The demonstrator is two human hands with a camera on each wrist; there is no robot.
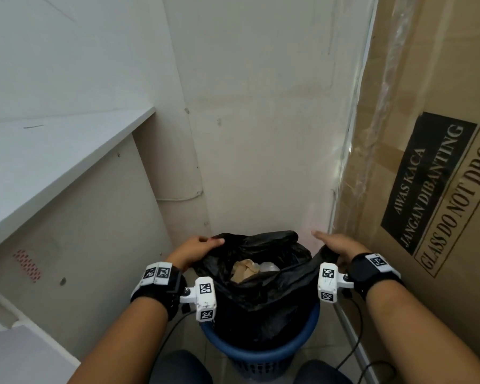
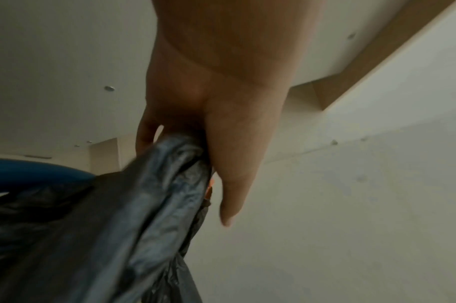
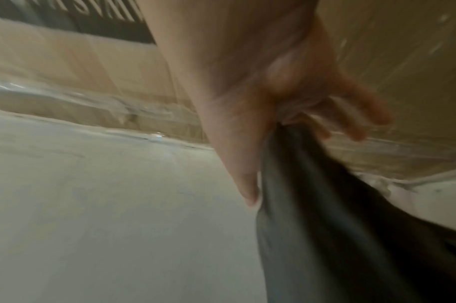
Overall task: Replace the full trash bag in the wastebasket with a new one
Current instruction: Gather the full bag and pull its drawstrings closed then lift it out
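Both hands grip a black trash bag (image 1: 261, 289) at lower centre of the head view: the left hand (image 1: 196, 249) bunches its left edge, the right hand (image 1: 337, 246) pinches its right edge, some fingers (image 3: 361, 108) splayed loose. Between them the bag's mouth gapes over crumpled paper (image 1: 244, 270), its body sunk in the blue wastebasket (image 1: 261, 356) below. A white wall (image 1: 261, 120) stands close behind; a cardboard box (image 1: 432, 134) crowds the right, a white shelf (image 1: 53, 162) the left.
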